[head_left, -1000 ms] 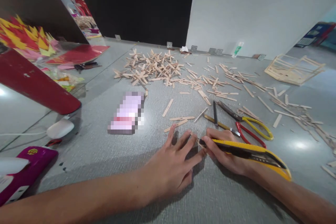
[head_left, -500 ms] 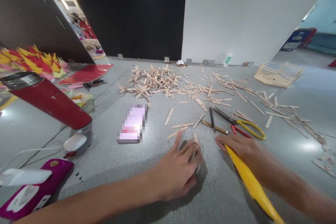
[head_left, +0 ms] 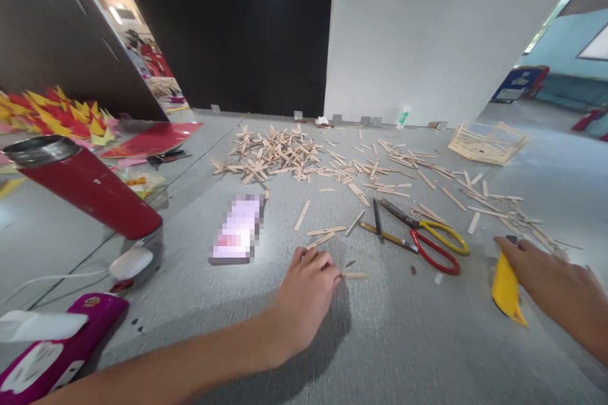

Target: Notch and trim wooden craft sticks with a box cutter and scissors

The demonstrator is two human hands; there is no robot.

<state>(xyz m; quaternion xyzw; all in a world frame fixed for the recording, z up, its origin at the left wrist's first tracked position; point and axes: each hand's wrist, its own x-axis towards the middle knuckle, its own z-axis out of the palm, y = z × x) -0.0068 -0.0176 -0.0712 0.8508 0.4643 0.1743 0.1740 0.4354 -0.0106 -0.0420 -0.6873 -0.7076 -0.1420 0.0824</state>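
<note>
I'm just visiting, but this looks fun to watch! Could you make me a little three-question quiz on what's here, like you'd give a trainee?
1. Fill in the missing word: the left hand has a small wooden ____ at its fingertips.
2. What colours are the handles of the scissors?
A) both red
B) both yellow
C) one red, one yellow
3. True or false: the yellow cutter is in the right hand, well apart from the left hand.

Key:
1. stick
2. C
3. True
</note>
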